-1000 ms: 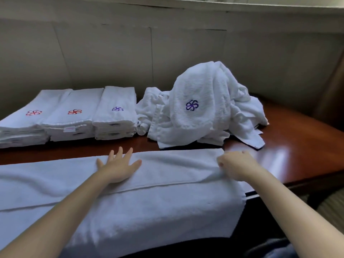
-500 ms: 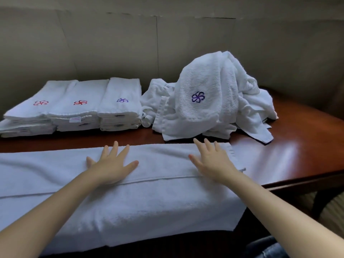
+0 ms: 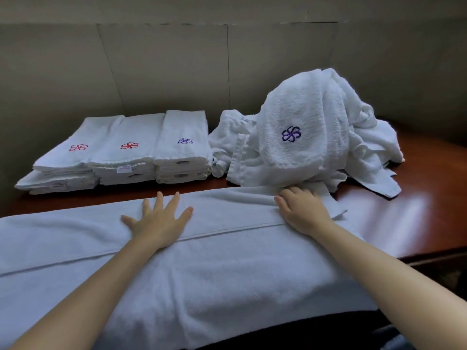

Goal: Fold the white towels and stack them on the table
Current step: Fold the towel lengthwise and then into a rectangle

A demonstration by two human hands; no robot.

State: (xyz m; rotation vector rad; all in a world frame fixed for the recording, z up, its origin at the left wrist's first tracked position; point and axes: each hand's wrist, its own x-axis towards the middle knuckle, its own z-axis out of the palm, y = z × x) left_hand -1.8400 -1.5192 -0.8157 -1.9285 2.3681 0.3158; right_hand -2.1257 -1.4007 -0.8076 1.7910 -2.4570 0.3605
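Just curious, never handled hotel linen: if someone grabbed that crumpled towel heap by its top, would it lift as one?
Probably not: the towel heap looks like separate loose pieces, so the top one likely peels off. It seems floppy, its edges sagging onto the table.

This looks to me like a hotel or spa linen room. Along the back of the polished wooden tabletop sit three neat stacks of folded towels, all the same white, each stitched with the same small pinwheel logo, red on two, purple on the third. Beside them lies a heap of unfolded towels bearing that purple mark. Another white towel is spread before me. Behind everything runs a plain grey panelled wall.
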